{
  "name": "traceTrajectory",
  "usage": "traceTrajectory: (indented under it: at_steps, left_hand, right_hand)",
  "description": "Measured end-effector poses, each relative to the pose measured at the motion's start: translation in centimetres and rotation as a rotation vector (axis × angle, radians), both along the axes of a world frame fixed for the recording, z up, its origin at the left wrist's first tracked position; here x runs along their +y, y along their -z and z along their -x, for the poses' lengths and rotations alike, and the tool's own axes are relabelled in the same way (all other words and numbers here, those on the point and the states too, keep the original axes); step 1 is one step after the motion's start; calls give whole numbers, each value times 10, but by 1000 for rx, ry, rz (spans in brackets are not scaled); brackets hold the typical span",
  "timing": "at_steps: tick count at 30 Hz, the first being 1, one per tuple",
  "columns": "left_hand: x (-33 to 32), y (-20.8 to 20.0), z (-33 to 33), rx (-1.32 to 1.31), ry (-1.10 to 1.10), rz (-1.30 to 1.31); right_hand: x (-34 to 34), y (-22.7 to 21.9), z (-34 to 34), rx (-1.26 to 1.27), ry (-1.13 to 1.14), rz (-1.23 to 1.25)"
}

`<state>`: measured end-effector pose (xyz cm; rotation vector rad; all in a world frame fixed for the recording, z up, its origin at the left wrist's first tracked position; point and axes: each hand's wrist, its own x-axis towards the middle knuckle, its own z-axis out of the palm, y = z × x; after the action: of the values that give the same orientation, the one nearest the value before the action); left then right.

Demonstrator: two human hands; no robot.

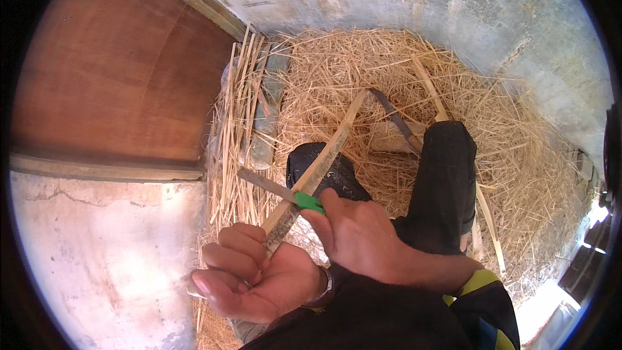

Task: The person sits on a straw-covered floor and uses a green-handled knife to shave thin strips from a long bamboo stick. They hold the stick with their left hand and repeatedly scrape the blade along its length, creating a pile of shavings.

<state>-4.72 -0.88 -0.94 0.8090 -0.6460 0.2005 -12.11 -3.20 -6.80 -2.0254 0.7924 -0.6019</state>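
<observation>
My left hand [269,279] is closed around the lower end of a long, flat bamboo strip [335,146], which slants up and away to the right across my lap. In my right hand [366,240] is a knife [310,202] with a green handle, gripped close to the left hand. Its grey blade points to the left and lies across the strip, touching or nearly touching it. The strip's far end meets a dark narrow piece [395,116] that slopes down toward my right knee; I cannot tell whether the two are joined.
Loose shavings [356,58] are heaped thickly along the far wall [453,0]. Long thin slivers [233,155] lie in a bundle on the left, beside a brown door panel [123,71]. Pale strips [427,87] lie around my right leg [446,168].
</observation>
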Motion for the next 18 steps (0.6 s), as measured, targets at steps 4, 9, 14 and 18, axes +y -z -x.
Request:
traceTrajectory:
  at_steps: [4, 9, 14, 18]
  left_hand:
    - [1, 2, 3, -66, 40, -5]
    - [3, 2, -26, 21, -99, -43]
    - [-1, -4, -27, 84, -56, -5]
    - [-5, -3, -18, 123, -97, -14]
  right_hand:
    - [-6, 16, 5, 24, 9, 113]
    - [-51, 99, 55, 421, 201, 107]
    - [-9, 34, 41, -14, 84, -106]
    - [-12, 5, 14, 12, -180, -208]
